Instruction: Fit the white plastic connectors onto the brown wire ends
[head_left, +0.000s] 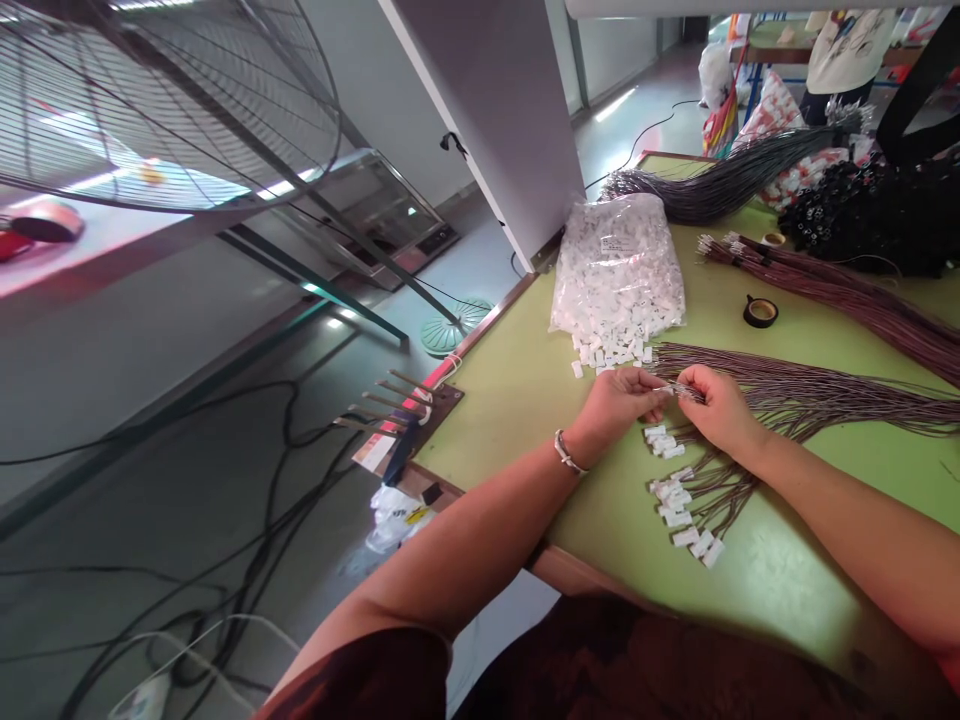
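My left hand (619,400) and my right hand (716,405) meet over a green table (525,380), fingers pinched together around a small white connector (667,390) and thin wire ends. A bundle of brown wires (810,385) runs from my right hand off to the right. Below the hands lie several wires with white connectors fitted (682,505). Loose white connectors (611,352) spill from a clear plastic bag (619,260) just beyond my left hand.
A roll of black tape (760,311) lies beyond the wires. More wire bundles (840,290), a grey bundle (720,180) and a pile of black parts (862,210) fill the far right. A fan cage (165,90) and floor cables (225,520) are at left. A person (847,45) stands far back.
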